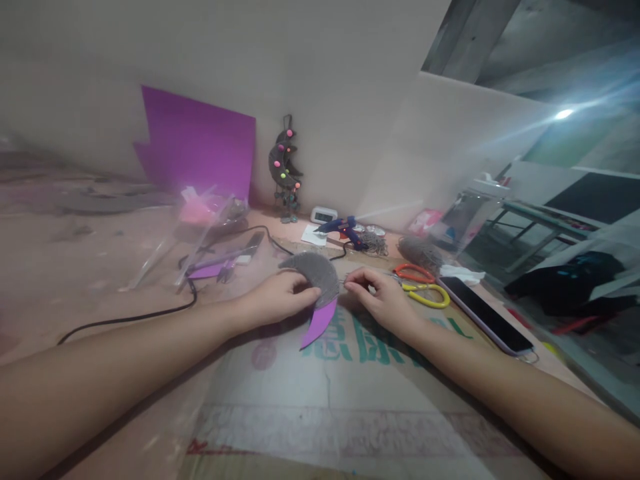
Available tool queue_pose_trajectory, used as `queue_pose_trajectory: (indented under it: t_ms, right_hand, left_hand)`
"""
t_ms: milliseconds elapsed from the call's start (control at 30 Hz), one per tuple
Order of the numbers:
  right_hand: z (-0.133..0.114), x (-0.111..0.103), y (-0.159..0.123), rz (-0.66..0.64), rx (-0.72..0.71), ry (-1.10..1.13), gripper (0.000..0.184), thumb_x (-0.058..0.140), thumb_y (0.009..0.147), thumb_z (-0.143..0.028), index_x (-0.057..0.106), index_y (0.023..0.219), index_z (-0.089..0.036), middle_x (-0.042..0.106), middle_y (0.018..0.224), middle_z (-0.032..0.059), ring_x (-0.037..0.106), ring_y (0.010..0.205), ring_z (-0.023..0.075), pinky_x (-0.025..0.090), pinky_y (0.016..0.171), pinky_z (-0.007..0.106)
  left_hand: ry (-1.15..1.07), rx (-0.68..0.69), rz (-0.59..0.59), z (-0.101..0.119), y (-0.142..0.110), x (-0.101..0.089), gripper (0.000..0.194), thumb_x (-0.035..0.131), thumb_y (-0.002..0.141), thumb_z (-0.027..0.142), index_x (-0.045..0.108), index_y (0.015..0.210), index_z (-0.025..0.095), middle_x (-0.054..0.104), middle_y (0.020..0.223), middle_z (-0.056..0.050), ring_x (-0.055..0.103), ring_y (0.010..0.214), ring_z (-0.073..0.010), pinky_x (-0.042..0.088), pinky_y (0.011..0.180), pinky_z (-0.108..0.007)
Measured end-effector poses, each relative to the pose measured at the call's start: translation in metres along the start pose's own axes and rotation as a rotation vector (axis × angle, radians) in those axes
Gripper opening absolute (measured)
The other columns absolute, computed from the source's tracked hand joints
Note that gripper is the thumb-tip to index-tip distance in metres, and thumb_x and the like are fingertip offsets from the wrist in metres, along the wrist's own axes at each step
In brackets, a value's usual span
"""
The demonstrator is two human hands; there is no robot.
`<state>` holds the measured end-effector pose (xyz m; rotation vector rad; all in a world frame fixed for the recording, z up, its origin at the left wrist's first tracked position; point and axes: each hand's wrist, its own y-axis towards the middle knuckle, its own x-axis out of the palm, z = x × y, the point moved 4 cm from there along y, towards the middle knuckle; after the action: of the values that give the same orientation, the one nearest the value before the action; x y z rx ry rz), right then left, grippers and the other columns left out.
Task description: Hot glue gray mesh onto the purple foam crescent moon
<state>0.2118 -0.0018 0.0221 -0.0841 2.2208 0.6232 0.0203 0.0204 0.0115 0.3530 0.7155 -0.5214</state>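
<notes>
My left hand (280,293) is closed around a crescent moon cutout (320,277), its thumb lying across the front. Grey yarn covers the upper part of the crescent in close turns, while the lower tip is bare purple card (321,322). Just right of the crescent, my right hand (376,297) has thumb and forefinger pinched together on what looks like the thin grey yarn (343,283); the strand is faint. Both hands are above a printed cardboard sheet (280,393).
Behind are a blue glue gun (343,227), a small digital clock (323,215) and a moon ornament (283,163) against the wall. Yellow-handled scissors (430,296), a phone (485,313) and a grey yarn ball (419,250) lie right. A black cord (135,319) crosses the left.
</notes>
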Motion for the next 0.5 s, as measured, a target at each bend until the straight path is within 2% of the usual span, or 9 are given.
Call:
queue_pose_trajectory:
  t_ms: [333,400,500]
  right_hand:
    - [-0.002,0.0022,0.0018,-0.056,0.005,-0.014,0.008,0.056,0.085,-0.022,0.061,0.081,-0.018,0.066,0.079,0.0006,0.059,0.073,0.0138,0.044,0.069,0.025]
    - [0.0003,0.003,0.0027,-0.06,0.014,-0.001,0.007,0.056,0.085,-0.022,0.062,0.086,-0.018,0.066,0.083,0.0014,0.059,0.076,0.0143,0.045,0.07,0.026]
    - [0.0046,0.0007,0.0027,-0.016,0.057,0.036,0.017,0.055,0.086,-0.028,0.061,0.099,-0.018,0.064,0.084,0.0025,0.057,0.071,0.0138,0.044,0.066,0.026]
  left_hand:
    - [-0.031,0.008,-0.026,0.0012,-0.0006,0.0005,0.034,0.045,0.083,0.042,0.058,0.065,0.017,0.06,0.061,0.0,0.054,0.058,-0.0149,0.038,0.055,-0.024]
    - [-0.047,0.005,-0.025,0.0023,-0.0008,0.0002,0.033,0.045,0.083,0.041,0.057,0.064,0.017,0.058,0.06,0.001,0.053,0.056,-0.0143,0.038,0.055,-0.024]
    - [-0.062,-0.014,-0.008,0.0022,-0.0005,0.0,0.033,0.044,0.083,0.04,0.056,0.063,0.017,0.058,0.059,0.001,0.052,0.054,-0.0137,0.037,0.053,-0.025]
